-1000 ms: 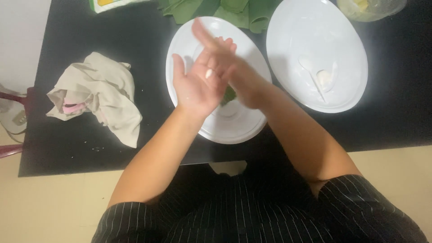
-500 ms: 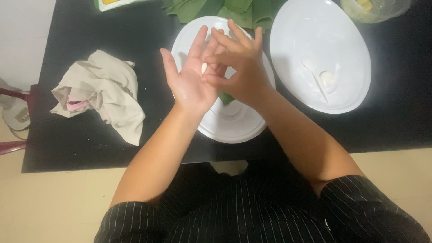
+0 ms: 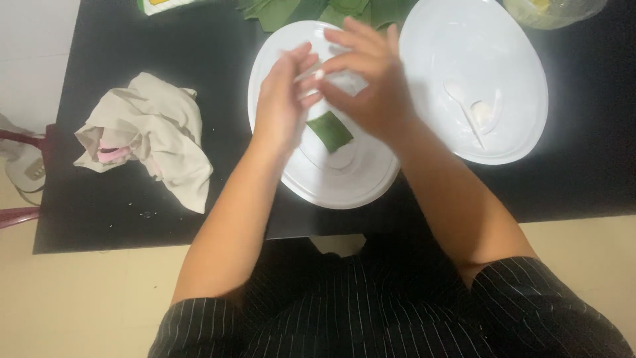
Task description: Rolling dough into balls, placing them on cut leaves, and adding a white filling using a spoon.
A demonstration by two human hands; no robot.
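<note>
My left hand (image 3: 283,99) and my right hand (image 3: 368,81) meet above a white oval plate (image 3: 318,185) on a black table (image 3: 132,225). Their fingertips touch around a small pale bit that motion blur keeps me from making out. A small green leaf piece (image 3: 330,130) lies on the plate just below the hands. Whether either hand grips anything is unclear.
A second white oval plate (image 3: 517,79) to the right holds a small white spoon (image 3: 472,114). Green leaves (image 3: 291,10) lie at the table's far edge. A crumpled beige cloth (image 3: 149,136) sits at the left. A clear container (image 3: 553,10) stands at the top right.
My left palm was open and facing up with the right fingers on it. Now the left hand has turned edge-on and both hands' fingertips come together higher over the plate.
</note>
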